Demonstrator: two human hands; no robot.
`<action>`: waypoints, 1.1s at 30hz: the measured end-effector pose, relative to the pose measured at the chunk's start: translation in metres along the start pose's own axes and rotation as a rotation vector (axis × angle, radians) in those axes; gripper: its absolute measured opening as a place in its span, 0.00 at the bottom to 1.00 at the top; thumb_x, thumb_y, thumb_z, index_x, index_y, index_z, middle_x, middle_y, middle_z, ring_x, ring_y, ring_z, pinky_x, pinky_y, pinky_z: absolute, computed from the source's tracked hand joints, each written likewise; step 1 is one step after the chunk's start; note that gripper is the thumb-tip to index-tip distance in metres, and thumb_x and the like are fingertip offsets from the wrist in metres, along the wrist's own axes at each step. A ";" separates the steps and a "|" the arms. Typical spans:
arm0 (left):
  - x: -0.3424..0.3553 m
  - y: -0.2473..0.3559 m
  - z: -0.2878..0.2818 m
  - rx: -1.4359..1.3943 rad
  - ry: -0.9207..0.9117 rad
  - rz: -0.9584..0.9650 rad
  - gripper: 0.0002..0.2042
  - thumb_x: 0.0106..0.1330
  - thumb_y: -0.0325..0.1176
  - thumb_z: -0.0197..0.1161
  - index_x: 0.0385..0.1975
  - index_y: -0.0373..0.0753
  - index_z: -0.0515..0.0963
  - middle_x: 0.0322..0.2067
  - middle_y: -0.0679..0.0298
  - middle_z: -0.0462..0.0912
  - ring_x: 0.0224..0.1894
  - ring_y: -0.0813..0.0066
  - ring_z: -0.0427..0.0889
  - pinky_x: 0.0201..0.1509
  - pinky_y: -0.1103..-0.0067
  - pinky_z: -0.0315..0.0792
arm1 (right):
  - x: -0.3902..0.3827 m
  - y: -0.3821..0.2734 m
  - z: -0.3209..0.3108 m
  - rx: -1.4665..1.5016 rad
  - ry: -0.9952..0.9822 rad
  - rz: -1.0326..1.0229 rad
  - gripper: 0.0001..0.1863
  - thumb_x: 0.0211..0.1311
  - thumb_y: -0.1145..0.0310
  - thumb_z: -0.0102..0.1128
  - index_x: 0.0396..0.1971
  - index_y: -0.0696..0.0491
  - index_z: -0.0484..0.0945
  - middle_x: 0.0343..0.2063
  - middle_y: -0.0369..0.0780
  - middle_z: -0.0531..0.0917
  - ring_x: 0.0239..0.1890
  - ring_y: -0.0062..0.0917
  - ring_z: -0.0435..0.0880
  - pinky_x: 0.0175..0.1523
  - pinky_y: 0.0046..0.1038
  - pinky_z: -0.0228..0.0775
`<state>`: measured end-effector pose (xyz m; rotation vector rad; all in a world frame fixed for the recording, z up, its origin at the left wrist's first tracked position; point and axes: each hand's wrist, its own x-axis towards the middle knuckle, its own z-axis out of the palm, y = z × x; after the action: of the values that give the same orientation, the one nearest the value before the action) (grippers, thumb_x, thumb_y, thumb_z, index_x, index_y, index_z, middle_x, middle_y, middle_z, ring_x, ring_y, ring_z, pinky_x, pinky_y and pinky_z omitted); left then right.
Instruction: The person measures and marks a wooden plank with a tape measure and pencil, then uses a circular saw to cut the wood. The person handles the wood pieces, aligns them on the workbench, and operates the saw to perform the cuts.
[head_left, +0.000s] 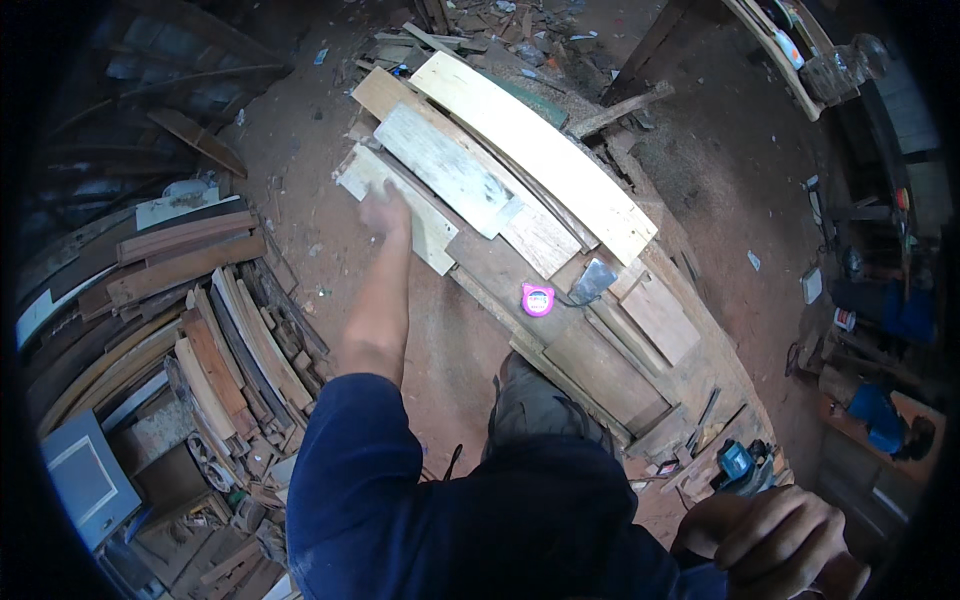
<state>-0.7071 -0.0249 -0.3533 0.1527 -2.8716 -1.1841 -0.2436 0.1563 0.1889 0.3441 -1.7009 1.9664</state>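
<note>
My left hand (386, 212) reaches forward and grips the near edge of a short pale board (428, 236), which lies along the left side of the workbench (490, 265). The thumb rests on the board's top face; the other fingers are partly hidden. My right hand (778, 545) is raised close at the lower right, its fingers curled in; whatever they hold, if anything, is hidden. Beside the pale board lies a whitish, stained board (445, 168), and beyond it a long, light plank (540, 155). A pink tape measure (537, 299) sits on the bench near a dark-and-silver flat piece (594, 281).
Stacks of cut timber (230, 350) fill the left side, with a grey panel (90, 480) in front of them. A teal power tool (738, 462) stands at the bench's near right end. Scrap wood and debris (510, 40) litter the far floor.
</note>
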 end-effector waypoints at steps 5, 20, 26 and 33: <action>-0.056 -0.001 -0.008 -0.055 -0.335 -0.527 0.42 0.67 0.55 0.68 0.64 0.19 0.65 0.64 0.38 0.72 0.68 0.48 0.71 0.71 0.65 0.65 | 0.021 0.019 0.013 0.030 0.106 0.067 0.21 0.73 0.66 0.58 0.62 0.33 0.74 0.31 0.37 0.73 0.33 0.27 0.73 0.38 0.36 0.76; 0.008 -0.048 -0.025 -0.027 -0.415 -0.461 0.40 0.65 0.60 0.66 0.59 0.22 0.73 0.58 0.41 0.79 0.61 0.49 0.78 0.65 0.65 0.72 | -0.101 0.108 -0.019 -0.331 0.802 0.514 0.15 0.64 0.63 0.67 0.39 0.61 0.77 0.25 0.37 0.75 0.23 0.20 0.74 0.28 0.27 0.70; -0.025 -0.071 -0.023 -0.293 -0.398 -0.543 0.42 0.61 0.56 0.74 0.57 0.17 0.73 0.55 0.41 0.81 0.57 0.52 0.80 0.62 0.66 0.72 | -0.144 0.244 -0.025 -0.741 0.444 1.041 0.34 0.56 0.63 0.77 0.62 0.56 0.74 0.40 0.41 0.82 0.42 0.27 0.80 0.53 0.32 0.75; -0.066 -0.098 -0.047 -0.696 -0.176 -0.508 0.22 0.69 0.42 0.70 0.45 0.24 0.77 0.46 0.50 0.83 0.48 0.65 0.81 0.54 0.71 0.74 | -0.238 0.338 0.003 -1.359 -0.254 1.173 0.51 0.50 0.51 0.77 0.69 0.58 0.62 0.67 0.58 0.61 0.68 0.54 0.60 0.74 0.51 0.51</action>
<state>-0.6307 -0.1201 -0.3880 0.8090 -2.4096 -2.2966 -0.2248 0.0746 -0.2159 -1.1354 -3.2941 0.7033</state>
